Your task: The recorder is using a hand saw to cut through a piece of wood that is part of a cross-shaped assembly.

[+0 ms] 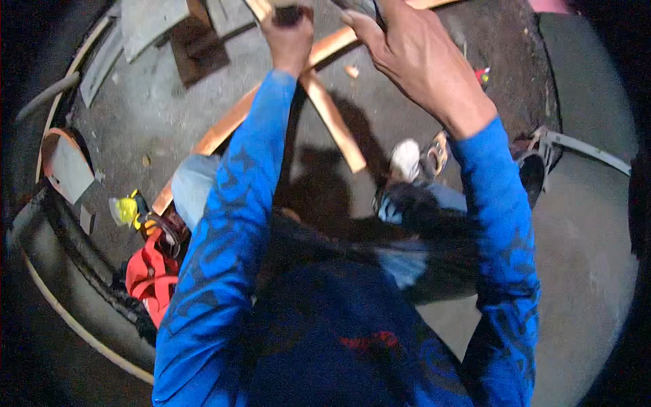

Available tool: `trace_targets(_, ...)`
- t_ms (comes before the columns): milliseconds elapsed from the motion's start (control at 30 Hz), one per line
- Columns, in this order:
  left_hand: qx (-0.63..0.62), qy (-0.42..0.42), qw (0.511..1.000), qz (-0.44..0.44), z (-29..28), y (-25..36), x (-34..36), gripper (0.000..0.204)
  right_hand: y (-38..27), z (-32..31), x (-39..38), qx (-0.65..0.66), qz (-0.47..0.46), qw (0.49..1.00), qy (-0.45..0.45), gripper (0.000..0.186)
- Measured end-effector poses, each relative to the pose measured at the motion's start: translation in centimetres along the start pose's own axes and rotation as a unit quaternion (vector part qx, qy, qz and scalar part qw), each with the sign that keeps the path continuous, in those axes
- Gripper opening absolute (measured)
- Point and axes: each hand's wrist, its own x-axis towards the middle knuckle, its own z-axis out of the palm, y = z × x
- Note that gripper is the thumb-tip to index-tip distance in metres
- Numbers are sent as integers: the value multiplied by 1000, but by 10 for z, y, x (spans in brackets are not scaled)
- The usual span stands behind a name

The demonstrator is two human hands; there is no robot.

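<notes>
One long strip (332, 45) of wood ran diagonally, away rightward; a short strip (333, 122) met it crosswise, its visible length on the near side, right of the left hand (291, 47). That hand, nearer the junction, sat beyond the long strip, apparently closed on a dark object (288, 16). The right hand (420, 64) overlapped the long strip; its grip could not be determined.

A rough grey-brown floor (169, 112) is lying in uneven light.
At four o'clock, a smooth grey surface (576, 271) is stretching out, its edge darkening.
</notes>
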Motion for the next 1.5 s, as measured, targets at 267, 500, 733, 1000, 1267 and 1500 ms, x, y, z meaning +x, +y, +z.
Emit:
trace_targets(267, 113, -4, 992, 55, 5, 22, -2, 25, -56, -78, 5, -24, 46, 996, 72, 32)
trace_targets(500, 78, -9, 997, 1, 5, 35, 3, 27, -10, -16, 0, 1, -79, 991, 111, 30)
trace_targets(733, -135, -13, 989, -57, 7, 22, -10, 19, -41, -45, -5, 162, -77, 950, 257, 31)
trace_targets(1000, 23, -80, 991, -105, 2, 21, -8, 27, -13, -44, -24, -74, -159, 952, 252, 33)
trace_targets(1267, -3, -88, 996, -31, 4, 25, -14, 10, -28, -2, -46, 49, 120, 991, 24, 32)
trace_targets(1500, 55, -256, 956, -131, -12, 51, 6, 40, -12, -31, -44, 76, 14, 982, 170, 44)
